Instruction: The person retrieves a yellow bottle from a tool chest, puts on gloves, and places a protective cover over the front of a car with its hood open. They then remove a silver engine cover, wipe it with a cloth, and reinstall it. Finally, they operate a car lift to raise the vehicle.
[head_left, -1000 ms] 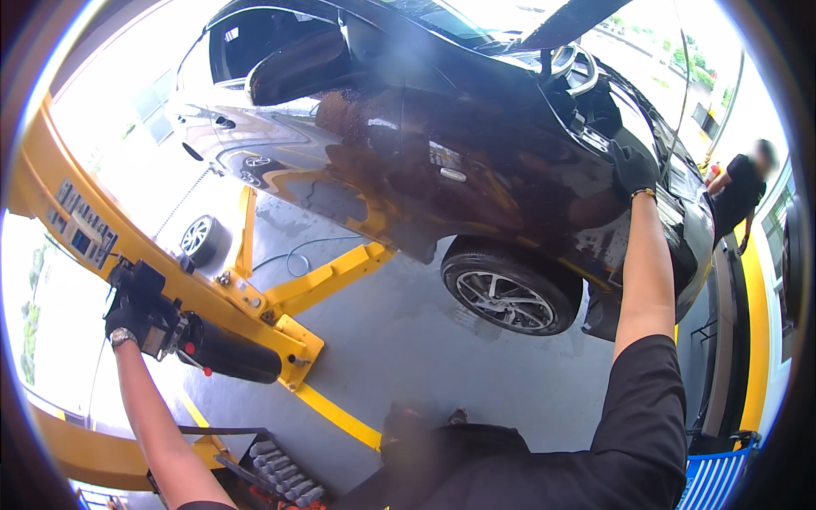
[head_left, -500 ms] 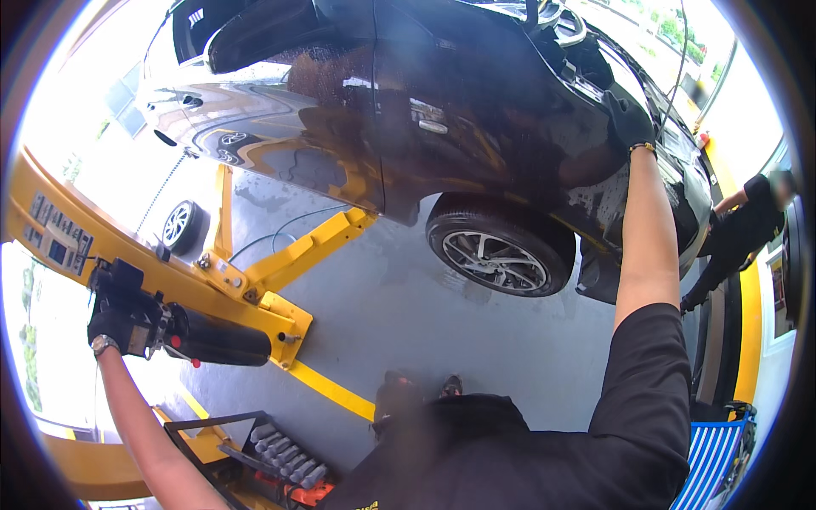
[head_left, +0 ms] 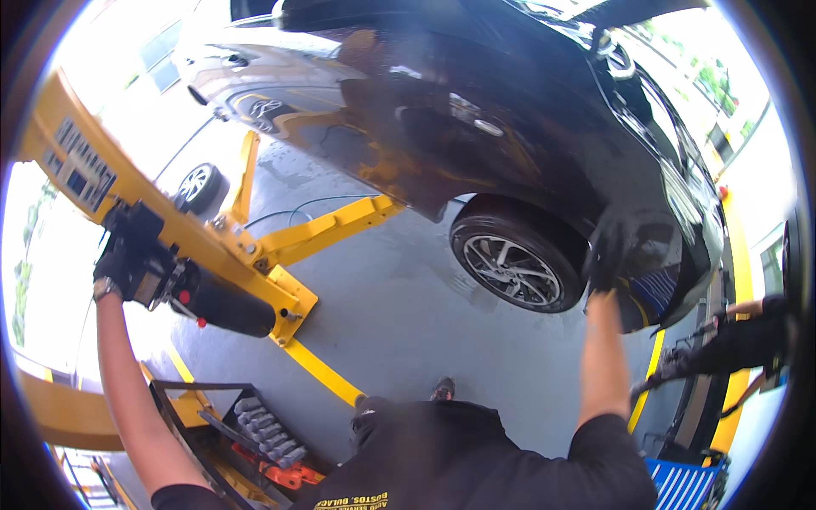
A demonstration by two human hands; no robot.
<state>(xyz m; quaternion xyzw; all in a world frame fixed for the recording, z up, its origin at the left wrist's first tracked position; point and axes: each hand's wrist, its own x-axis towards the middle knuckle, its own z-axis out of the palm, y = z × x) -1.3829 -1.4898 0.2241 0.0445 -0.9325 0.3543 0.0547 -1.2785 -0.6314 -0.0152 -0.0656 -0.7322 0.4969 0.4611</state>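
My left hand (head_left: 117, 270), in a black glove with a watch at the wrist, is at the black power unit (head_left: 157, 255) on the yellow lift post. Its fingers blend into the dark unit and are hidden. My right hand (head_left: 606, 259), also black-gloved, is held out in front of the dark car's front corner and is blurred. Its fingers look stretched upward, with nothing seen in them. I cannot tell whether it touches the car (head_left: 510, 161). The front wheel (head_left: 514, 265) is just left of this hand. A yellow lift arm (head_left: 331, 228) reaches under the car's side.
A loose wheel (head_left: 200, 187) lies behind the lift post (head_left: 93, 161). At lower left stands a black-framed rack (head_left: 204, 387) with grey cylindrical parts and an orange tool. Another person (head_left: 731, 348) is at the right, above a blue slatted item (head_left: 684, 476). A hose crosses the floor.
My right hand has come down from the car's upper front edge to beside the front wheel. My left hand stays at the power unit. The view has shifted, and the other person appears lower.
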